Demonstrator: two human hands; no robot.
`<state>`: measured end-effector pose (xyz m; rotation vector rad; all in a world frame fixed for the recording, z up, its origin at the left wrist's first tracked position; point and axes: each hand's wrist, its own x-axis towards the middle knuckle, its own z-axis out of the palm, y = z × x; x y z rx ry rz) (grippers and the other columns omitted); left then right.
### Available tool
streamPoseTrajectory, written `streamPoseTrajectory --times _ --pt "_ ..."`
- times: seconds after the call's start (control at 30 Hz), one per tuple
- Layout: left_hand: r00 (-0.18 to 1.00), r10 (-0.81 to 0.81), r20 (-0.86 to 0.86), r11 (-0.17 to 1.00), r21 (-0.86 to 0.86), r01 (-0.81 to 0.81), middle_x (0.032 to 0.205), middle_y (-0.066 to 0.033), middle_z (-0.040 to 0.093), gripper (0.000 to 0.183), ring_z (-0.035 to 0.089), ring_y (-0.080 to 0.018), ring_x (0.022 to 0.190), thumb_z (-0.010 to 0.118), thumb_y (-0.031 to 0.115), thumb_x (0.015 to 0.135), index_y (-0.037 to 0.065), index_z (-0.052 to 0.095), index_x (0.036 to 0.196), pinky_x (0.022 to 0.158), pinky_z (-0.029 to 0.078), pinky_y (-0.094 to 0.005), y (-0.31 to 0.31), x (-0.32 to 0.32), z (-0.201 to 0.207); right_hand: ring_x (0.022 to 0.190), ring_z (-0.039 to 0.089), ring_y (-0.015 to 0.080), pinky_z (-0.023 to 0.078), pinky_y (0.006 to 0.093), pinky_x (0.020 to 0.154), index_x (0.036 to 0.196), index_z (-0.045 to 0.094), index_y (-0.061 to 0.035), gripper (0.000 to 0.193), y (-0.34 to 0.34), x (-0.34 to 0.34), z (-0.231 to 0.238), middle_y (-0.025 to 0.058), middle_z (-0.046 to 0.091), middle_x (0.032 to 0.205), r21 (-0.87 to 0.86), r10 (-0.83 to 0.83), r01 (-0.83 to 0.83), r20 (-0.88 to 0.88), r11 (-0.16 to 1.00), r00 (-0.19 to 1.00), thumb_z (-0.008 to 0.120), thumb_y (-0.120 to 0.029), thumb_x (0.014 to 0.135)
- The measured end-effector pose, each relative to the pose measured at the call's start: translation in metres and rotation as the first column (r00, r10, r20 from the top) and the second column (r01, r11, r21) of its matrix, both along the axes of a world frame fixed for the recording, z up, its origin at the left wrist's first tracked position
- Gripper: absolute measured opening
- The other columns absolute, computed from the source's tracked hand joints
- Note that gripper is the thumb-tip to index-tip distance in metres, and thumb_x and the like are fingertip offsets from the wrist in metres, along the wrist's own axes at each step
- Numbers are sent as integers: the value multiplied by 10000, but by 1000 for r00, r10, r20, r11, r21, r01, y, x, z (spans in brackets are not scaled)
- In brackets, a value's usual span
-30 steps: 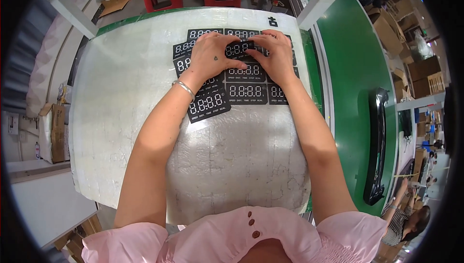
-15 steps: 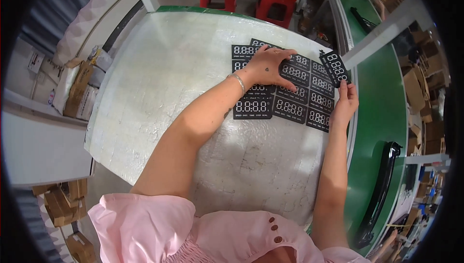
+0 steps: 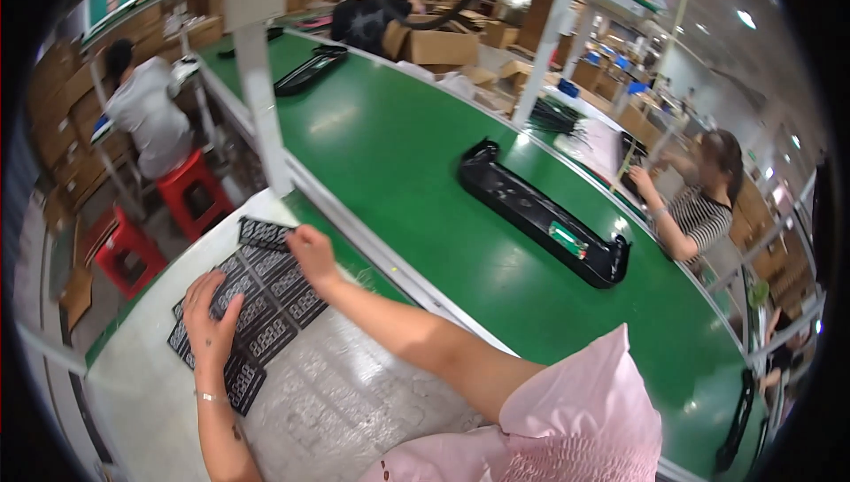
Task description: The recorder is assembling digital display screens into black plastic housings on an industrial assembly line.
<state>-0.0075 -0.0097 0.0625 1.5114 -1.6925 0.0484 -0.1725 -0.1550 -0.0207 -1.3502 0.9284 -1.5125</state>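
Observation:
Several black display panels [image 3: 268, 338] with white digit segments lie in rows on the film-covered white table [image 3: 359, 402]. My left hand [image 3: 211, 312] rests over the left part of these rows, thumb and fingers apart. At the far corner of the table, the thumb and fingers of my right hand [image 3: 312, 254] pinch the near end of one black display panel [image 3: 263, 232]. That panel is tilted across the far end of the rows. Beneath my left hand, parts of the panels are hidden.
A green conveyor belt [image 3: 390, 141] runs along the table's right side, carrying a long black plastic housing [image 3: 540, 216] with a small green board. Past it sits a person [image 3: 699, 203]. A white post [image 3: 263, 110] stands by the table corner; red stools [image 3: 128, 252] are beyond.
My view has swung right and up, bringing the conveyor and several people into sight. My right hand still pinches the panel, and my left hand stays over the rows.

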Motion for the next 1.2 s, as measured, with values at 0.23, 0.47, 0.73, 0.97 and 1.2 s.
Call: streamPoseTrajectory --times 0.23,0.47,0.73,0.97,1.2 --pt "962 -248 115 959 -111 261 1123 -137 634 352 560 -351 1082 735 56 685 12 618 1015 952 424 -433 25 -43 36 777 541 115 444 276 723 887 595 36 223 9 12 1 76 633 813 57 125 -125 4 991 992 583 -187 886" --pt "766 -635 99 769 -21 639 1074 -162 635 382 605 -326 997 743 236 714 16 614 998 883 463 -420 67 -63 77 775 577 180 442 306 732 914 583 35 209 9 7 9 122 635 819 88 105 -106 19 990 994 579 -172 885" --pt "-376 -856 -355 -420 50 906 1301 -279 444 805 440 -398 1221 515 520 894 -42 249 1406 1023 335 -456 113 -72 65 790 583 175 445 301 746 936 583 34 197 11 5 16 112 646 844 110 157 -153 -33 982 987 582 -155 882" --pt "-45 -664 -747 -339 246 908 935 -159 580 439 567 -272 858 496 383 942 14 491 1181 762 447 -367 87 -97 66 801 593 199 450 313 749 948 584 29 206 18 3 19 126 649 859 95 143 -133 -106 987 984 582 -165 879" --pt "203 -620 -758 -382 518 765 735 -137 604 363 594 -231 629 437 276 967 -19 525 1160 571 460 -347 96 -142 43 803 593 213 449 318 736 940 584 29 224 16 7 15 139 646 873 80 149 -142 -99 987 984 585 -185 874"
